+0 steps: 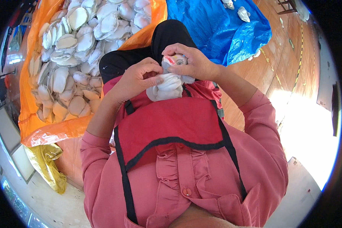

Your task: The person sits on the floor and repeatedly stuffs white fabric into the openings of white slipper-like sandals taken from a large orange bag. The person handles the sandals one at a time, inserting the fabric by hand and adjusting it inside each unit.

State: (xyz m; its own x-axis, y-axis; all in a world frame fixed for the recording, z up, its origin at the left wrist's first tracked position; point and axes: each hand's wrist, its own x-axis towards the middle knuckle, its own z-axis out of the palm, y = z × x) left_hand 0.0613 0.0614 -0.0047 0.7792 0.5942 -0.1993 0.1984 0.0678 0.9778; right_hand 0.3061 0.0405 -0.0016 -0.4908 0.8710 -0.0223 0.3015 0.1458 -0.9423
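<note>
A small white soft piece (167, 86) with a printed face in red, grey and yellow is held above my lap. My right hand (195, 62) wraps round its far end, the thumb lying across it just below the red print. At its left side my left hand (138, 78) is closed, with thumb and fingertips pinched together against the white material. Bunched folds of the piece hang below my fingers toward the red apron (174, 117). Exactly what my left fingertips grip is hidden.
A large orange sheet (26, 114) at the left holds a heap of flat white oval pieces (66, 41). Beyond my right hand lies a blue sheet (216, 30) with a few white pieces (243, 14) on it. A yellow bag (47, 167) rests at the lower left.
</note>
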